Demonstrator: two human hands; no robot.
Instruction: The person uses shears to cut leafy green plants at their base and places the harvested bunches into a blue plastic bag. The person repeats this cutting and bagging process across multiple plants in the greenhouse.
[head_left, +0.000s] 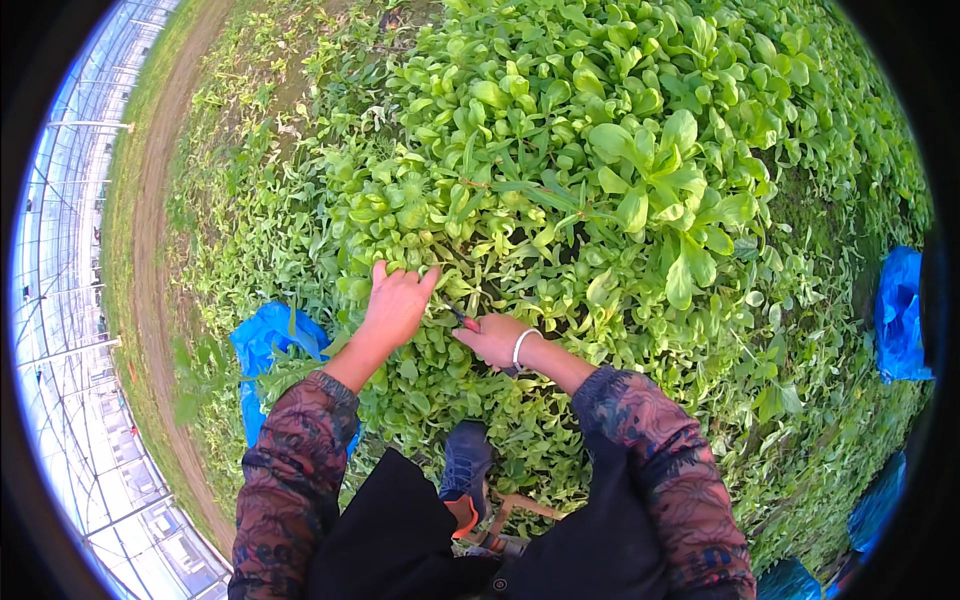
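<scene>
My left hand (401, 301) reaches down among small leafy green plants (375, 210), its thumb and fingers spread over the leaves; whether the fingertips grip any is hidden. Beside it, my right hand (499, 341) is closed around a knife (469, 324) with a red and black handle, its narrow tip pointing towards the stems near my left thumb. Much of the blade is hidden in leaves. Left of my left forearm lies a blue plastic bag (274, 330) with some greens at its mouth.
My shoe (466, 465) stands among the plants, near a brown frame (517, 504) between my legs. Larger leafy plants (667, 187) rise at the upper right. More blue bags (898, 315) are at the right edge. A dirt path (154, 225) and greenhouse framing (67, 300) run along the left.
</scene>
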